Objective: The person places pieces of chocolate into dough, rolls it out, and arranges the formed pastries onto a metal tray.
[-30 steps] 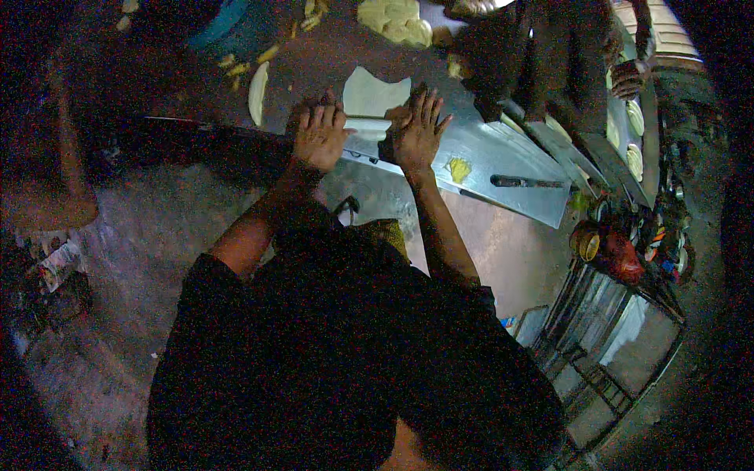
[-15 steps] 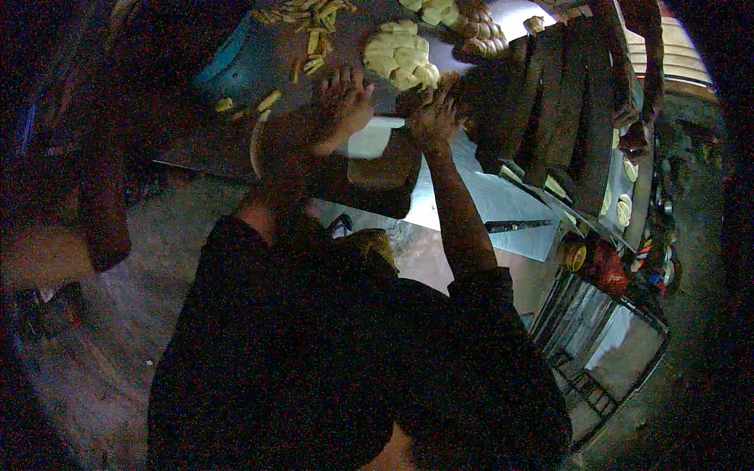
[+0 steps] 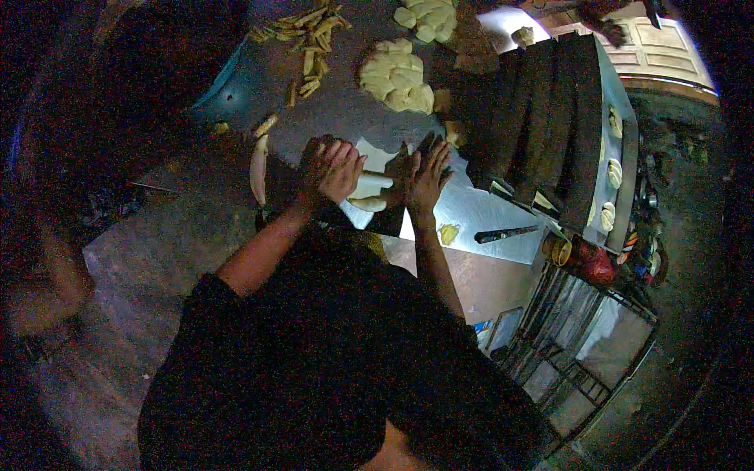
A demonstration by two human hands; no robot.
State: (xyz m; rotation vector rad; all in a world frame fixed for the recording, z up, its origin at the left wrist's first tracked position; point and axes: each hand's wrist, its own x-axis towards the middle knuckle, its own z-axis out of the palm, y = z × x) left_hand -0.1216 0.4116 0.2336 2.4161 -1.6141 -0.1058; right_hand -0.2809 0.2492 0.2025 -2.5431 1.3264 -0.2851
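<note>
Over a metal-topped table, my left hand is bent, its fingers curled together; what lies under them is hidden. A pale roll-shaped piece, probably dough, reaches from beside that hand toward the right one. Just below it rests a flattish pale dough piece. My right hand is open, with fingers stretched forward over the table and shadow beneath the palm. Beyond my hands sits a lumpy mound of dough pieces. Dim light and grain blur small details.
Dough strips and a second dough mound lie farther back. A dark-handled tool and a yellow scrap are on the right. Stacked dark trays stand there, beside a tray of shaped dough. A metal rack is lower right.
Both hands have drawn back toward me from the dough mound. My left fingers, spread before, are now curled. The pale roll and flattish dough piece show between my hands. At right, another person's arm has moved up.
</note>
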